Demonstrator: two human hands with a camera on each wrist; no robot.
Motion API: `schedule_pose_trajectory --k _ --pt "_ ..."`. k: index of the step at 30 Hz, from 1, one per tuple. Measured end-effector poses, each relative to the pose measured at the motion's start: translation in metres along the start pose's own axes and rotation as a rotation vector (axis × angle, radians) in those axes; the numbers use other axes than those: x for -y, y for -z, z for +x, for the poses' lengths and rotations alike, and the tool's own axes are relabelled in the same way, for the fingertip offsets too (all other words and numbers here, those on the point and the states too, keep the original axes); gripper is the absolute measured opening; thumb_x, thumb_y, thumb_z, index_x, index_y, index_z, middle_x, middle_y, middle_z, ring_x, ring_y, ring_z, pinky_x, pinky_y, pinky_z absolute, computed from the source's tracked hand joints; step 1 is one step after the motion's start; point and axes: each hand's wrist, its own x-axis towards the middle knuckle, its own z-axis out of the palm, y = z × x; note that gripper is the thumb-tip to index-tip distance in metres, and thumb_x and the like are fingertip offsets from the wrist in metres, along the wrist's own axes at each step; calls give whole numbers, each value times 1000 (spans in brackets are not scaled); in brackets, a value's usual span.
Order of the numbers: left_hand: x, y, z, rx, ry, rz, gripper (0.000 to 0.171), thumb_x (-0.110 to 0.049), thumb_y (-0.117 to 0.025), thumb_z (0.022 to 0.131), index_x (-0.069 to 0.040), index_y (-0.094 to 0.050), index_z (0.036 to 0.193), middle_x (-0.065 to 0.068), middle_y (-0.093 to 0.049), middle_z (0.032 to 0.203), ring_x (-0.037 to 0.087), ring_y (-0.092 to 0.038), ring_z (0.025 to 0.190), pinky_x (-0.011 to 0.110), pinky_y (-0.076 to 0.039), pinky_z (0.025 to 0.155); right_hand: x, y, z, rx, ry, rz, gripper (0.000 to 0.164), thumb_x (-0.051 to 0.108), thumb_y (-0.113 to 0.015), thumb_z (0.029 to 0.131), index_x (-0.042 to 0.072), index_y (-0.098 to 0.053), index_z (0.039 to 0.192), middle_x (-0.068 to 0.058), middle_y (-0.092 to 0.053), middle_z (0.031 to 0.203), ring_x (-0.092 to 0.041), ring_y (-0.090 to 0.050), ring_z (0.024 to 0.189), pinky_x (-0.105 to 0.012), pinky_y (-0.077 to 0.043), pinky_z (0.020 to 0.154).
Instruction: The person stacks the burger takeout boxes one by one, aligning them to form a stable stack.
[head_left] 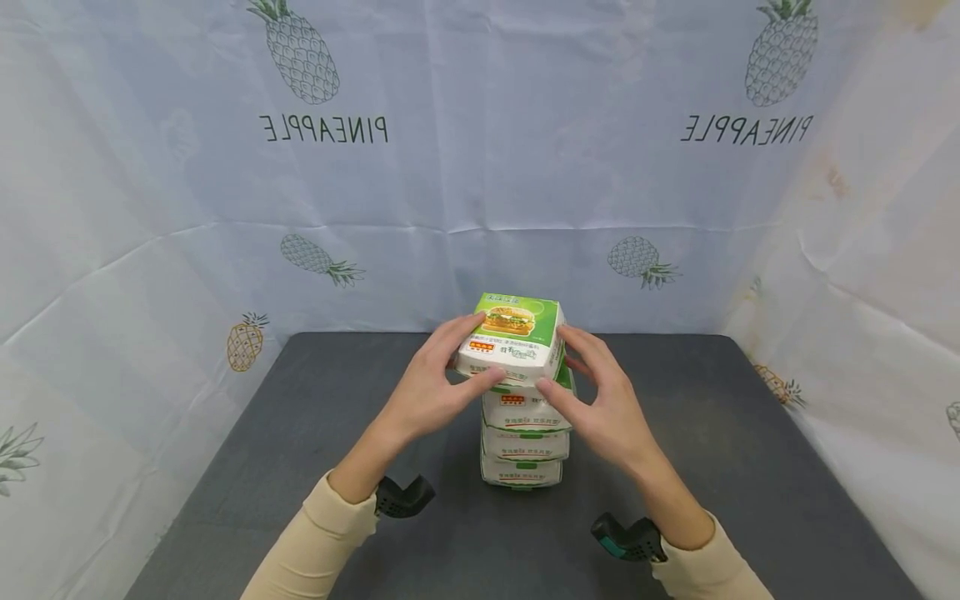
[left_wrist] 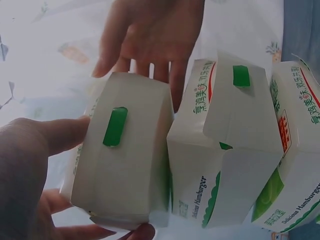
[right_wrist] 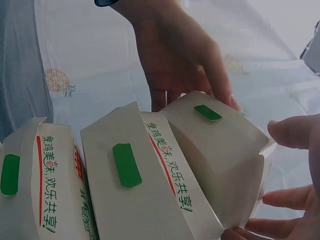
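Note:
Both hands hold a white and green hamburger box [head_left: 510,337] with a burger picture on its lid. My left hand [head_left: 430,379] grips its left side, thumb at the front face and fingers along the far side. On the right side, my right hand [head_left: 609,408] has its thumb at the front corner and its fingers round the side. Beneath it stands a column of similar boxes [head_left: 522,446], its upper one partly hidden. The held box [right_wrist: 220,155] sits tilted against the box below [right_wrist: 135,190] in the right wrist view, and green tabs show on their flaps.
The column stands on a dark grey table [head_left: 360,500]. Behind and at both sides hangs a pale cloth [head_left: 480,167] printed with pineapples. A black wrist device [head_left: 405,497] is on the left forearm, another black device [head_left: 628,537] on the right.

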Motion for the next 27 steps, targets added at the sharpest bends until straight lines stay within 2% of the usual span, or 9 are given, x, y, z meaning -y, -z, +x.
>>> schedule_pose_trajectory --k 4,10,13,21,27 --pt "-3 0 -1 -10 0 -5 71 -33 -76 93 -21 -45 155 4 -41 155 23 -48 130 47 -50 97 0 -1 1 -6 -10 16 67 11 -73 95 9 -43 154 -7 -40 154 -25 -42 141 -43 -43 111" --pt "-3 -2 -2 -32 -22 -34 66 -29 -76 94 -19 -48 153 4 -44 151 22 -49 129 46 -51 97 -2 1 1 -16 -32 26 64 11 -71 96 10 -43 154 -9 -42 153 -26 -43 138 -50 -44 108" --pt "-2 -3 -2 -44 -36 -54 64 -27 -75 94 -18 -49 152 4 -45 151 22 -48 132 46 -52 98 -3 5 1 -17 -44 39 62 11 -70 98 12 -44 154 -7 -44 151 -25 -44 137 -49 -44 108" --pt "0 -4 -2 -51 -81 -122 57 -19 -73 96 -14 -52 149 5 -47 150 22 -49 131 42 -53 97 -11 14 2 4 -42 112 60 7 -66 99 13 -45 154 -5 -45 150 -22 -45 138 -22 -43 106" --pt "0 -8 -3 -45 -104 -159 56 -16 -73 96 -12 -54 148 6 -48 148 23 -49 130 37 -54 97 -18 19 0 12 -29 146 59 3 -63 99 11 -44 154 -7 -45 150 -26 -43 139 -18 -43 104"
